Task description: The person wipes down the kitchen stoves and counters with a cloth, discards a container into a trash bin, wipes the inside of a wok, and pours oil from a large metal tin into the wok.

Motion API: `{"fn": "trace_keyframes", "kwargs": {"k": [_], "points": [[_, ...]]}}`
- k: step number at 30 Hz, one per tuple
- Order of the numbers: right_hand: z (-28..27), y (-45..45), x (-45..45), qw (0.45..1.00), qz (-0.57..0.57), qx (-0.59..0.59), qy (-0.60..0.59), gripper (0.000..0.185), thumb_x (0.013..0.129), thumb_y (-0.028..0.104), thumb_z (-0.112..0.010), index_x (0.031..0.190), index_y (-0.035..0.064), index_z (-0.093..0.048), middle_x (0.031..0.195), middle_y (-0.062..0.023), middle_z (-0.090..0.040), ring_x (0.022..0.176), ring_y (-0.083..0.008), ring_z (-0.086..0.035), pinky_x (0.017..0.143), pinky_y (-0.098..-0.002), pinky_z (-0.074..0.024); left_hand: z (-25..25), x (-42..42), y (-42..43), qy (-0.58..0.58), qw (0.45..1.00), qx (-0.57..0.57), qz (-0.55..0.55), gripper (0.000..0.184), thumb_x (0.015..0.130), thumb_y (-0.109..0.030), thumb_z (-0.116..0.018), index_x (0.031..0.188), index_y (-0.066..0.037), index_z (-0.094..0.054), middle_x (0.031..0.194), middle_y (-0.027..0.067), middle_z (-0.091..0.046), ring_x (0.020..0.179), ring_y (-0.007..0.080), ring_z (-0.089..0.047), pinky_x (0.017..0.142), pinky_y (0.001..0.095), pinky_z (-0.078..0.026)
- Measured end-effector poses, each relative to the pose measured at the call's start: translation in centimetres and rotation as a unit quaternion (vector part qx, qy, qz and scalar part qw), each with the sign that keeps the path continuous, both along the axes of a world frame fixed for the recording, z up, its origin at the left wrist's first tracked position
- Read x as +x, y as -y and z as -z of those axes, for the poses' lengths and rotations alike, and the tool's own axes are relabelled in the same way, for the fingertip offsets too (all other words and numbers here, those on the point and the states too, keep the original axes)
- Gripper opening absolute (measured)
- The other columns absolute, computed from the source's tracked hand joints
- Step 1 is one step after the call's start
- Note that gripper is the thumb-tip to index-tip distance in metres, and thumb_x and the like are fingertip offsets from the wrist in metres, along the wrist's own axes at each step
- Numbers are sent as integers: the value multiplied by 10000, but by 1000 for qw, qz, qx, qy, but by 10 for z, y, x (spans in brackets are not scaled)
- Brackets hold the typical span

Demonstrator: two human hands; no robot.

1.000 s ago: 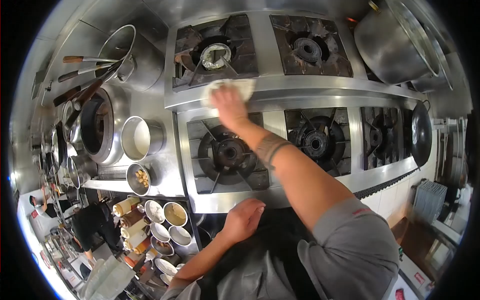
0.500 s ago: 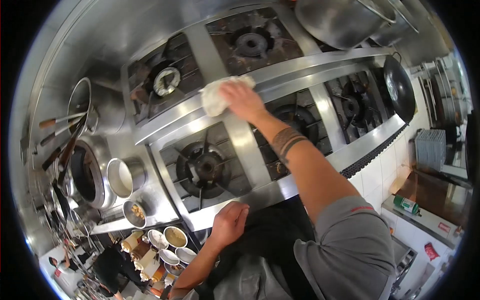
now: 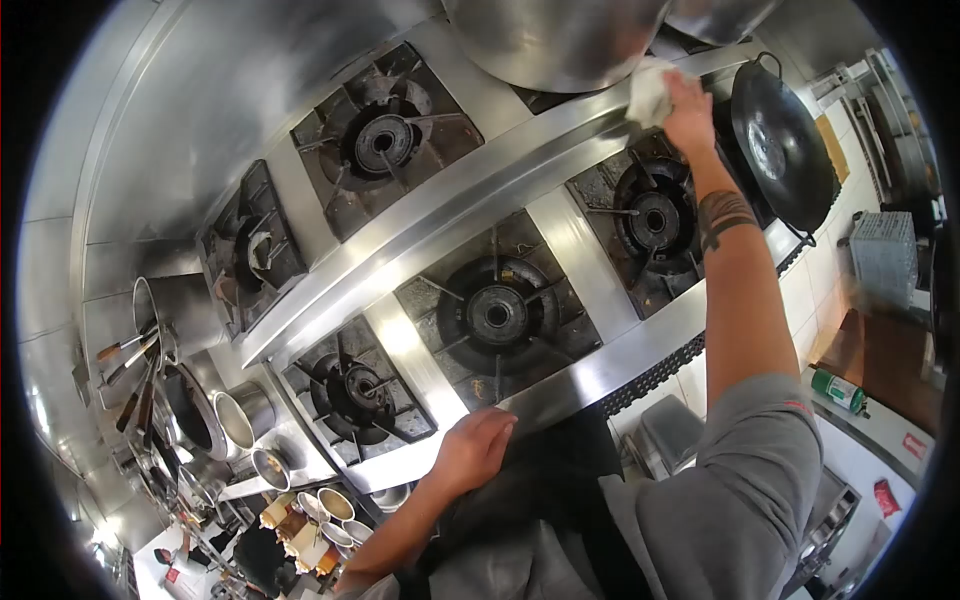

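The right hand (image 3: 690, 118) is at the white cloth (image 3: 650, 92), at the far right end of the steel ledge (image 3: 450, 207) between the burner rows; I can't tell whether its fingers clamp the cloth. Well apart, the left hand (image 3: 474, 450) is loosely closed on nothing visible, by the stove's near edge.

A dark wok (image 3: 782, 150) leans at the right, its bowl holding only glare. Beyond the ledge, a big steel pot (image 3: 555, 45) and another pot (image 3: 718, 18) are cut off by the view, their insides hidden. To the left, a deep pot (image 3: 235, 420) shows a pale inside, and a small pan (image 3: 270, 468) holds yellowish pieces. The small bowls (image 3: 335, 503) near the squeeze bottles (image 3: 276, 512) hold food too small to name.
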State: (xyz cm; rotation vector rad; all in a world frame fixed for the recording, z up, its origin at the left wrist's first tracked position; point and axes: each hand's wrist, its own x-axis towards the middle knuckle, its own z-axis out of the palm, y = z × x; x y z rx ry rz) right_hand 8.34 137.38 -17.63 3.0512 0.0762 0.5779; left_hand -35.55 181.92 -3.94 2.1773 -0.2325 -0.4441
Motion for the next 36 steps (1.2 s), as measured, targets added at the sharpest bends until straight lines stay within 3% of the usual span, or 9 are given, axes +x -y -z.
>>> {"fn": "trace_keyframes", "kwargs": {"k": [2,3,6,9,12,19,24,30,36], "points": [[10,25,29,997,73,-32,4,599,903,268,-561,1485,162,-467,1528,-154,-462,1449,-359,-375,1165,-592,-294,-6,8,13,7,1000,-1,3,108,919,-66,-639,1013,-32,-680,999,134,-693,911,346,-686,794,422,-562],[11,29,45,976,125,176,5,557,929,321,-564,1448,130,-494,1473,-146,-499,1381,-338,-429,1116,-555,-343,-8,10,16,-2,1000,-2,4,123,908,-48,-636,1024,-34,-677,1007,135,-690,913,346,-686,792,420,-563],[27,21,91,653,244,716,-24,555,1007,480,-572,1336,34,-574,1307,-125,-608,1176,-276,-591,966,-444,-489,-13,13,19,-18,1000,10,-2,160,890,-19,-630,1044,-38,-668,1018,138,-685,919,346,-686,789,417,-565],[83,42,139,556,219,801,-41,578,992,452,-626,1379,35,-522,1329,-112,-600,1133,-288,-619,949,-476,-521,-7,6,12,-37,999,21,-18,180,883,-4,-627,1055,-41,-662,1018,143,-682,924,350,-685,789,417,-565],[-7,-50,69,434,212,872,85,573,990,359,-637,1435,45,-460,1388,-124,-562,1245,-321,-573,1029,-512,-497,4,-7,2,-48,998,9,-45,186,884,0,-628,1062,-43,-659,1014,145,-680,927,354,-683,792,416,-565],[36,-167,21,509,161,824,191,730,973,344,-630,1540,62,-268,1515,-156,-435,1325,-323,-491,1129,-490,-407,17,-42,-29,-33,996,-58,-55,190,901,8,-641,1083,-38,-669,1022,138,-679,941,340,-681,803,403,-565],[12,-343,-68,458,165,849,204,806,965,218,-652,1553,23,-136,1460,-200,-450,1248,-337,-538,1094,-466,-462,8,-69,-81,-10,995,-86,-57,201,906,6,-638,1099,-42,-671,1019,139,-677,940,338,-680,805,397,-561],[23,-583,-186,523,210,808,171,929,983,275,-649,1566,-80,-20,1474,-319,-368,1308,-389,-489,1121,-453,-431,-4,-145,-174,-22,988,-97,-121,206,899,10,-617,1097,-33,-656,1056,156,-674,946,359,-674,801,414,-557],[1,-845,-324,585,282,760,-25,1022,988,440,-586,1497,-194,32,1529,-434,-144,1450,-523,-242,1242,-522,-188,-22,-225,-246,-26,959,-59,-277,154,913,16,-606,1052,-9,-668,1000,175,-685,912,359,-683,790,398,-558]]}}
